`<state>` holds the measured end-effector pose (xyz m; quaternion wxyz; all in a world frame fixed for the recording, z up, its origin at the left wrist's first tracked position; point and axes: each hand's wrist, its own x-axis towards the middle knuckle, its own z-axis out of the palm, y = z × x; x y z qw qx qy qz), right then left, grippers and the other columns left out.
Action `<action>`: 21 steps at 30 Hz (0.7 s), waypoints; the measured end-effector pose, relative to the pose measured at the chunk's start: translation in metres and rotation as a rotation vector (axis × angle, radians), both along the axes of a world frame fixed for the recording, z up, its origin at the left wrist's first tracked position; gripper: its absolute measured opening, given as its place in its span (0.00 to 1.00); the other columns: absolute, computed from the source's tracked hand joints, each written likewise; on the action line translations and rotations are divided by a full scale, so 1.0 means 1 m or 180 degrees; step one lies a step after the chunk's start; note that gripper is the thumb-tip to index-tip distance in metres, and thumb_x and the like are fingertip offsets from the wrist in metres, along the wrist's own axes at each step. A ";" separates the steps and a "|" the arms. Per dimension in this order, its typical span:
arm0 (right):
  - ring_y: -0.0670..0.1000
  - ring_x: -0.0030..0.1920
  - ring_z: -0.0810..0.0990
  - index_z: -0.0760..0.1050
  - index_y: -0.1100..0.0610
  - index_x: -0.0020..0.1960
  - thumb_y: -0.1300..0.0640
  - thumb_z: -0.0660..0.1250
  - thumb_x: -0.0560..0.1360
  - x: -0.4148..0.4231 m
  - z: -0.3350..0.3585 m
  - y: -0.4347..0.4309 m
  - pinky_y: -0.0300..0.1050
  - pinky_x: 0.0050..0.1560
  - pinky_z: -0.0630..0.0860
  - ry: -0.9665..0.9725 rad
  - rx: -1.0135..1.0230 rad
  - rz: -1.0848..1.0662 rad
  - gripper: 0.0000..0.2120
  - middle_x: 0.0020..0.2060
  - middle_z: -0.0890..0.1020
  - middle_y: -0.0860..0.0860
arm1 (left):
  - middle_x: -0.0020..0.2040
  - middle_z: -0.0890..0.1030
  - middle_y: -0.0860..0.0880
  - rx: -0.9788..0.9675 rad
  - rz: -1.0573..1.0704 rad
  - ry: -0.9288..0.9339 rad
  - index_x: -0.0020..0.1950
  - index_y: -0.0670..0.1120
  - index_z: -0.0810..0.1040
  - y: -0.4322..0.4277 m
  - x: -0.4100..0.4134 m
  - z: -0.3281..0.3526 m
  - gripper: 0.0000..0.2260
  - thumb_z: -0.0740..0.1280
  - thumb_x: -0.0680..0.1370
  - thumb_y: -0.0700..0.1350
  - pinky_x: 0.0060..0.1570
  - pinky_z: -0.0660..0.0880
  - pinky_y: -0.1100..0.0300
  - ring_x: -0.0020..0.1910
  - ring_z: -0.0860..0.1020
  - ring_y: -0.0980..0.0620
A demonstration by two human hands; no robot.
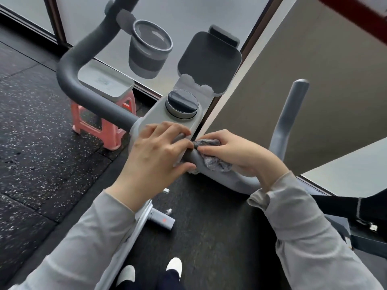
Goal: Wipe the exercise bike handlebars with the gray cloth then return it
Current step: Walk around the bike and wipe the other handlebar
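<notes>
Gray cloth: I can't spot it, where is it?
In the head view the gray cloth sits just right of centre, bunched on the handlebar in the right hand, next to the left hand and below the round knob.

The handlebars (92, 101) were one dark gray padded tube running both ways from the bike's pale gray middle. The left arm swept toward 10 o'clock, then bent up toward 12. The right arm ran toward 4 o'clock, curved, and rose toward 1. The gray cloth (215, 163), mottled and crumpled, was bunched around the right arm just at 3 o'clock of the middle, gripped against the tube by the right hand (238, 152). The left hand (155, 151) gripped the tube just at 9 o'clock of the cloth.
</notes>
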<state>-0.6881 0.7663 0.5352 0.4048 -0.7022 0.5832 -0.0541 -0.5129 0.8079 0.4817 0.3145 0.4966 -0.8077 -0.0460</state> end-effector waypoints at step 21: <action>0.52 0.51 0.73 0.81 0.57 0.51 0.63 0.65 0.74 -0.083 0.023 0.034 0.45 0.52 0.70 0.1430 -0.0871 0.1134 0.09 0.45 0.82 0.52 | 0.43 0.81 0.53 0.0488 -0.0810 -0.0026 0.48 0.51 0.80 0.002 -0.067 -0.003 0.15 0.70 0.68 0.60 0.49 0.73 0.54 0.43 0.79 0.50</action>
